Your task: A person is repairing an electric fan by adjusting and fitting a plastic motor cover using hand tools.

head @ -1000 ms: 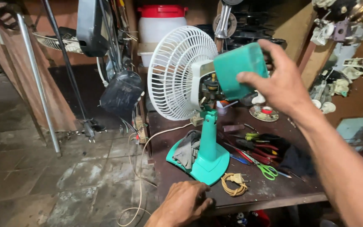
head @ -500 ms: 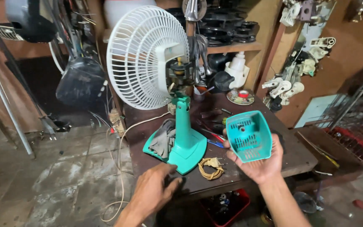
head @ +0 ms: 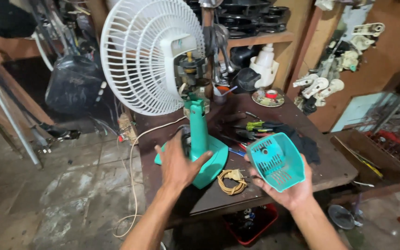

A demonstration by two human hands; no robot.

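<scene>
**Head view: fan motor cover off, base steadied**

Head view has a dark wooden workbench point(head: 329, 171) with a teal desk fan point(head: 200, 139) standing on it, white grille up top, motor bare. Left hand point(head: 179, 164) rests fingers-spread on the fan base. Right hand point(head: 288, 190) cups the vented teal motor cover point(head: 276, 162) just above the bench edge. Looks like mid-teardown; next probably needs somewhere to park that cover.

Even, moderate light; soft shadows under the worktop point(head: 329, 171). Shelves dim. Slight motion blur, wide-angle bending at frame edges.
</scene>
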